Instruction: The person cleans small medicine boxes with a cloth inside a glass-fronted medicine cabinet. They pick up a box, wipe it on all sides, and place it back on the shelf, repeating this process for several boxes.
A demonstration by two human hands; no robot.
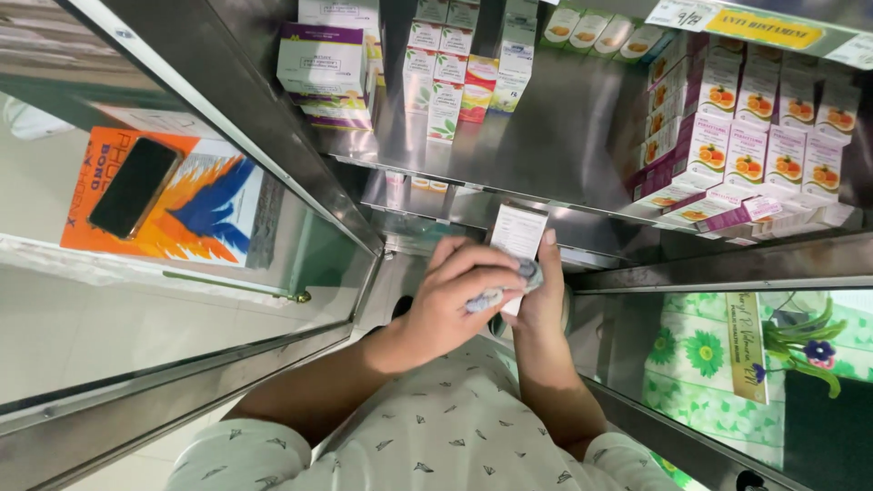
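Observation:
My right hand holds a small white medicine box upright, thumb along its right edge. My left hand presses a crumpled grey-blue cloth against the lower front of that box. Both hands are close to my chest, in front of an open steel shelf cabinet. My forearms come up from a white patterned shirt at the bottom of the view.
The steel shelf carries purple-and-white boxes at the left, green-white and red cartons in the middle, and rows of orange-print boxes at the right. A black phone lies on an orange paper ream behind the glass counter top at left.

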